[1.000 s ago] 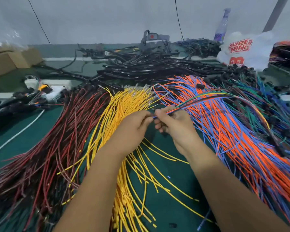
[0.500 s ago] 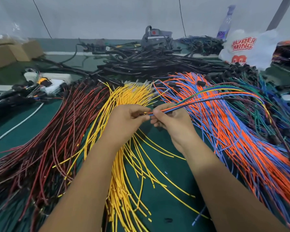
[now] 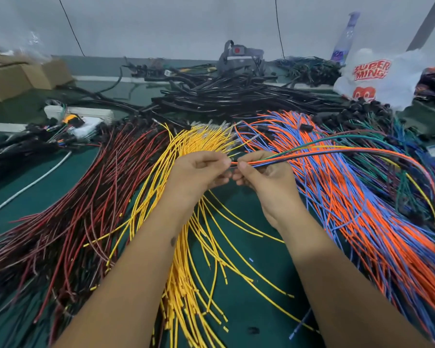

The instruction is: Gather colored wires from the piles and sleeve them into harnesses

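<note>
Over yellow pile (image 3: 186,247), both hands' grip pinches wire bundle (image 3: 312,153): left hand (image 3: 199,172), right hand (image 3: 264,177).

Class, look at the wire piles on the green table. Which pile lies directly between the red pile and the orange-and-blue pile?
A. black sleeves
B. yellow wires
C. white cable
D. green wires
B: the yellow wires fan out down the middle of the table, with the red pile on their left and the orange-and-blue pile on their right.
</note>
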Motion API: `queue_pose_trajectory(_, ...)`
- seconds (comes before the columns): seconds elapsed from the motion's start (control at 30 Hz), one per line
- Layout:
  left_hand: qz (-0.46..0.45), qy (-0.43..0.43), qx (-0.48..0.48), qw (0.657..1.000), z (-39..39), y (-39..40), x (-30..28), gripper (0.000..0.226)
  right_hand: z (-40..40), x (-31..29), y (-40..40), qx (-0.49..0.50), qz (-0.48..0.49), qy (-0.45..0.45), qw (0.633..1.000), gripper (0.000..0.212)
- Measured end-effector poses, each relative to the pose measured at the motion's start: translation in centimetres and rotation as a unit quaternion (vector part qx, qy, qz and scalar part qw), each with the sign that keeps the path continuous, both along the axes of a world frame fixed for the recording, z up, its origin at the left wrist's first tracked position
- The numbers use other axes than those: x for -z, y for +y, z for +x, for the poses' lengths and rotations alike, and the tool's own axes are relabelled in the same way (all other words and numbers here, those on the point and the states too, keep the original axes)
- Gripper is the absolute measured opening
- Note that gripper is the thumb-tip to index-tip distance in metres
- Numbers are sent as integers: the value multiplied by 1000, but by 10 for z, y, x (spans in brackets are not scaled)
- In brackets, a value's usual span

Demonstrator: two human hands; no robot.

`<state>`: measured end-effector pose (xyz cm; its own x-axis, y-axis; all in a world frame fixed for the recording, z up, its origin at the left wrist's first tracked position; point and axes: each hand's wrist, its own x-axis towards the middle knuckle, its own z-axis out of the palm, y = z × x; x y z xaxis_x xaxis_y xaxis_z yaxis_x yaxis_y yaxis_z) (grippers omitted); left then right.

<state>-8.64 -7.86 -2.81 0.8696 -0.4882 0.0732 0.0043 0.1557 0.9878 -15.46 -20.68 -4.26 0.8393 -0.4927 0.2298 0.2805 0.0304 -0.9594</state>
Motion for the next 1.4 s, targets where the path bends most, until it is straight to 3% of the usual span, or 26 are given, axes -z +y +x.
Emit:
queue_pose_trajectory(0.23, 60, -113, -87, 988, -2, -1, 2, 12, 0, -1, 6, 48, -68, 17, 996, 20)
queue_pose_trajectory(0.4, -25, 63, -3, 998, 3, 5, -2, 12, -1, -1, 7, 63, -25, 1, 998, 19)
queue_pose_trajectory(0.47, -35, 92, 4, 995, 7, 8, -2, 14, -1, -1, 8, 59, -22, -3, 998, 19)
queue_pose_trajectory(0.67, -43, 116, -17, 992, 9, 8, -4, 14, -1, -2, 8, 56, -27, -6, 998, 18)
queue_pose_trajectory(0.8, -12, 58, -26, 998, 5, 4, -3, 22, -3, -4, 7, 43, -10, -16, 999, 17)
queue_pose_trajectory(1.0, -184, 174, 39, 967, 3, 1, -11, 55, -6, -7, 18, -93, 7, -9, 996, 13)
queue_pose_trajectory(1.4, -121, 115, 83, 982, -3, -2, -10, 64, -4, -4, 27, -116, -11, 4, 993, 10)
